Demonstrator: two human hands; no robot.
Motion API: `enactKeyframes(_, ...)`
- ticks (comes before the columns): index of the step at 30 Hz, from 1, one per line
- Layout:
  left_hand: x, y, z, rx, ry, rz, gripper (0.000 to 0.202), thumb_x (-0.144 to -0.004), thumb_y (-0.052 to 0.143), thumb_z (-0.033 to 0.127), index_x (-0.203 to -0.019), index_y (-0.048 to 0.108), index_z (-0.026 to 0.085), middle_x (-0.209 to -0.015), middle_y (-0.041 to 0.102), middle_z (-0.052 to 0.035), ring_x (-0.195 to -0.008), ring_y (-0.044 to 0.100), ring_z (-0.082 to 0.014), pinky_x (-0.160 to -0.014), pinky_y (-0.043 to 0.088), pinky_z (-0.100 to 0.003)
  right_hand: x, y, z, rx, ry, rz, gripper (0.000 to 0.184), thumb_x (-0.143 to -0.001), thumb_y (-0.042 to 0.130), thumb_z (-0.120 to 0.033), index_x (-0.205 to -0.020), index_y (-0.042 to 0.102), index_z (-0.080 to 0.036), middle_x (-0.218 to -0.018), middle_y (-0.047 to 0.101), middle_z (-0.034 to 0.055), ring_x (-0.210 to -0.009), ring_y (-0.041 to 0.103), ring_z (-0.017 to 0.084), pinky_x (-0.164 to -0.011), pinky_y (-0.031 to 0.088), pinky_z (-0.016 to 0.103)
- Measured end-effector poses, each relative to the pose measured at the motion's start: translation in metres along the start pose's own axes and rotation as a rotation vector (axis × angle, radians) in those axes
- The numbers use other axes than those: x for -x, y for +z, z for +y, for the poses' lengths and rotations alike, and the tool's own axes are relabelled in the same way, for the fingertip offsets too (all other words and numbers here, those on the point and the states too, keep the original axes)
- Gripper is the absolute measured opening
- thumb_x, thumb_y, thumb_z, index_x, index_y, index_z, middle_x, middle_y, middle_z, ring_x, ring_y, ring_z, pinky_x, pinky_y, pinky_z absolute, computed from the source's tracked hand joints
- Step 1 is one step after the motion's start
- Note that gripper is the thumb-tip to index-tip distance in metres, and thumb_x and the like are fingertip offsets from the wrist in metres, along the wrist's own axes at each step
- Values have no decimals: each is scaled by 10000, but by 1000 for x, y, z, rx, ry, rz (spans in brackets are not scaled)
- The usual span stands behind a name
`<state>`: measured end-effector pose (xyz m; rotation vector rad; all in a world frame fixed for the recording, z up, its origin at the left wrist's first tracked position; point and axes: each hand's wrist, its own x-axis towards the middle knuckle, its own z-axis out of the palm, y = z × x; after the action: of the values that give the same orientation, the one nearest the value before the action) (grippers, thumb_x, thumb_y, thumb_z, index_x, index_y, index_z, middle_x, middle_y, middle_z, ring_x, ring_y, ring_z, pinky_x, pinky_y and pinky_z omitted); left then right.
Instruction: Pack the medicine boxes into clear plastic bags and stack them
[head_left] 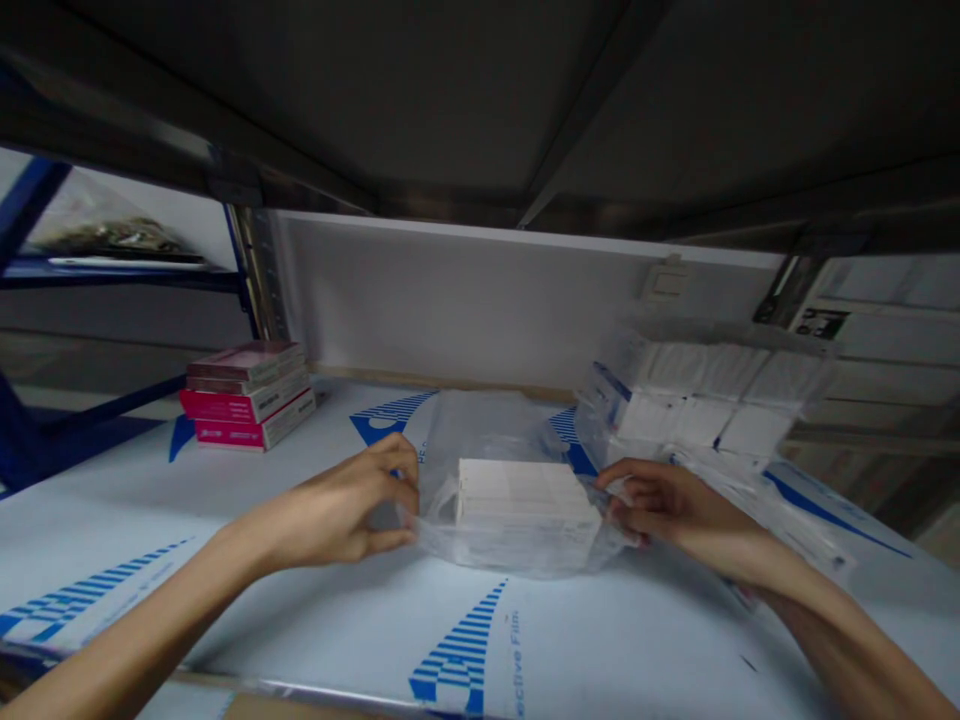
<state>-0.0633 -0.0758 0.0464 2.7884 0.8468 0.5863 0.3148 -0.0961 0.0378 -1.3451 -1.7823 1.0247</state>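
A clear plastic bag (480, 425) lies on the shelf board in front of me, its mouth towards me. White boxes (521, 490), packed side by side in a block, sit within the bag, near its front edge. My left hand (375, 500) pinches the bag's left edge between thumb and fingers. On the other side, my right hand (649, 500) grips the right edge of the same bag with bent fingers. Both hands are beside the boxes, not on them.
Pink and white boxes (251, 395) are stacked at the back left. A larger clear bag of white boxes (697, 395) stands at the back right, with loose plastic in front. A dark upper shelf (450, 110) hangs low overhead. Blue-printed protective film covers the board (315, 630).
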Motion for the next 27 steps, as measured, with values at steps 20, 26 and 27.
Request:
enactKeyframes(20, -40, -32, 7, 242, 56, 87, 440, -929, 625, 355, -590, 398, 190, -984, 664, -58, -1034, 599, -202, -918, 462, -330, -43, -6, -71, 248, -520, 729, 87, -776, 719, -296, -749, 746, -218, -646, 708, 6, -594, 647, 177, -598, 499, 306)
enactKeyframes(26, -47, -42, -5, 415, -1, 254, 280, -915, 652, 360, -750, 500, 192, -860, 630, -25, -875, 604, -167, -772, 477, -286, -69, -11, -46, 337, -637, 714, 585, -934, 534, -389, -379, 423, -242, -567, 637, 43, -882, 695, 252, -780, 478, 363)
enactKeyframes(27, -47, -43, -3, 355, 22, 221, 211, -919, 651, 363, -829, 582, 184, -893, 635, -30, -887, 605, -169, -794, 476, -292, -72, -9, -41, 309, -644, 684, 594, -934, 512, -358, -364, 390, -240, -618, 676, 53, -921, 688, 252, -805, 477, 370)
